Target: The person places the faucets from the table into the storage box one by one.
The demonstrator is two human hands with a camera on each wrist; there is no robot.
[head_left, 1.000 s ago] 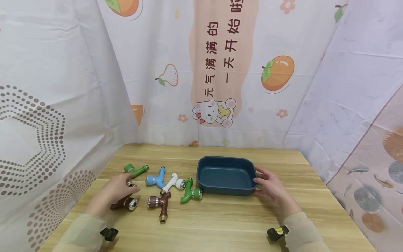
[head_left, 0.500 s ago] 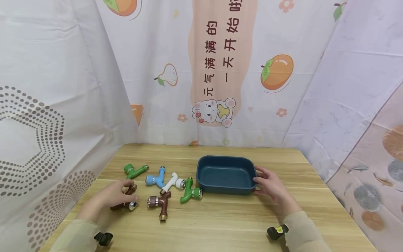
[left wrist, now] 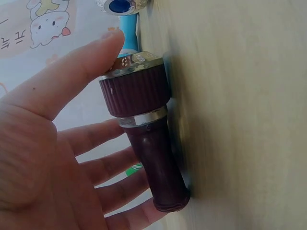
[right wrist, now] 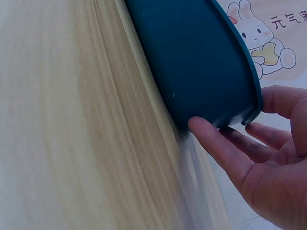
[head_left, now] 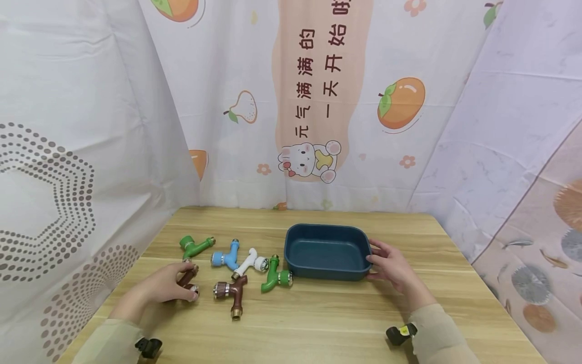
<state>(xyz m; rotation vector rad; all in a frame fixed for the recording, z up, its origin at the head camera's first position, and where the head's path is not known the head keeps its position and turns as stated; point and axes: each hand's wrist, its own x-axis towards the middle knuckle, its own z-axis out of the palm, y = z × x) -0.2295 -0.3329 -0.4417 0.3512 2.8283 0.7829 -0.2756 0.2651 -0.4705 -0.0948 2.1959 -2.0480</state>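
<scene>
Pinching dark-brown ribbed-knob plastic tap (left wrist: pixel 149 136), left hand (head_left: pixel 162 285) sets thumb (left wrist: pixel 103 53) against knob (left wrist: pixel 136 93), likely for purchase; right hand (head_left: pixel 392 267) clasps dark-teal rectangular plastic box (head_left: pixel 325 273), presumably steadying it.

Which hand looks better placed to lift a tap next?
Probably the left hand: its thumb and fingers are around a brown tap. The right hand is farther away, at the right end of the box.
</scene>
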